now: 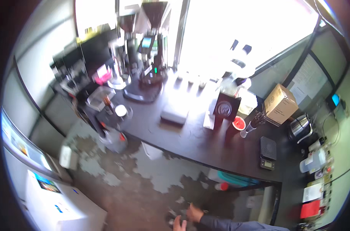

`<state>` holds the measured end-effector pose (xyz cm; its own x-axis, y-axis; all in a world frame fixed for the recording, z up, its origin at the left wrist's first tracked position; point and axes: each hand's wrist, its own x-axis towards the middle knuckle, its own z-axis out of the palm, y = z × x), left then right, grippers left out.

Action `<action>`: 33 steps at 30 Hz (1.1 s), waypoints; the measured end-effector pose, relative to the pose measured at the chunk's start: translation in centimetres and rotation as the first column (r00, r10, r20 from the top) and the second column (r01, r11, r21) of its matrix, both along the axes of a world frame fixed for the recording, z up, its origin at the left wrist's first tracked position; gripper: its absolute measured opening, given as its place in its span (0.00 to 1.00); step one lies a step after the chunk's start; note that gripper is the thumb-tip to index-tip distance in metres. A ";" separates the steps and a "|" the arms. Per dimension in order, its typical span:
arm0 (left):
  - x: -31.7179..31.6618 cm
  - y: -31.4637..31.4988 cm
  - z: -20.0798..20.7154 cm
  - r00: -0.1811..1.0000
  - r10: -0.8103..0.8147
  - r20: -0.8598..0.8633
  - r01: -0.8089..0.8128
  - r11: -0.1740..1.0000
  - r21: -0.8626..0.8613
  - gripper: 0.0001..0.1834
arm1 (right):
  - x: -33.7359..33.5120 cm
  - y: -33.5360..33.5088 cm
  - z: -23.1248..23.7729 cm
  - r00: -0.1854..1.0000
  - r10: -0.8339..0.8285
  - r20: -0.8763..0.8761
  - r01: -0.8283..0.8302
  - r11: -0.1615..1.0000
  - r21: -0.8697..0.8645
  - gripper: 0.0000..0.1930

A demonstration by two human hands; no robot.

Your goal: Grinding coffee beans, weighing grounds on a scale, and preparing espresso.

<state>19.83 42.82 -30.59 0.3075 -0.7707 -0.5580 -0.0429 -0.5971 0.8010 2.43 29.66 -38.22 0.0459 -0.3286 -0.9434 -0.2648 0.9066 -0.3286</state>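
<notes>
Counter: long, dark brown, flat-topped counter (pixel 221 150), under the bright window.
Right hand: bare right hand (pixel 195 213), dark grey sleeve, low in front of counter; fingers look bent, grip cannot be told.
Left hand: bare left hand (pixel 179 225), just beside the right one, also in front of counter, cut off by lower edge; cannot tell if fingers are open or closed.
Thing at hands: small, blurred, dark-and-silver thing (pixel 171 220), in front of counter, near left fingers; held or not, cannot tell.
Floor: brown floor with pale grey worn patches (pixel 144 200), in front of counter.
Scale: flat, black, rectangular scale with small display (pixel 268 152), right part of counter.
Box: brown cardboard box (pixel 280 104), back right of counter.
Grinder: tall black grinder with funnel-shaped hopper (pixel 156 61), left part of counter.
Tray: teal plastic tray (pixel 235 178), under counter.
Container: red-topped container (pixel 221 186), under counter, near tray.
</notes>
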 end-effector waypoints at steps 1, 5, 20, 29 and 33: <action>2.6 -2.2 4.3 0.979 -0.075 0.187 0.093 0.992 -0.086 0.28 | 6.5 5.1 -4.6 0.736 -0.089 0.671 0.072 0.996 0.054 0.38; 7.2 -1.5 9.3 0.751 -0.055 0.658 0.315 0.906 -0.284 0.34 | 13.4 5.1 8.2 0.571 -0.044 0.820 -0.086 0.990 0.113 0.38; 22.1 1.0 13.4 0.630 -0.717 0.298 0.595 0.692 0.408 0.40 | 4.7 -12.5 45.7 0.759 0.644 -0.091 -0.407 0.362 -0.839 0.15; 19.1 -11.1 15.2 0.624 -0.647 0.439 0.645 0.743 0.179 0.27 | -3.0 -7.9 37.5 0.938 0.005 0.348 0.181 0.846 -0.501 0.20; 16.0 -24.2 24.3 0.763 -0.328 0.556 0.553 0.778 -0.299 0.16 | -2.1 -15.6 34.7 0.946 0.195 0.259 0.082 0.629 -0.773 0.12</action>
<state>35.86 18.58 -6.32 -0.0045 -0.9995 -0.0312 -0.6306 -0.0214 0.7758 0.34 14.11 -3.49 0.3128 -0.9074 -0.2806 -0.0728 0.2717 -0.9596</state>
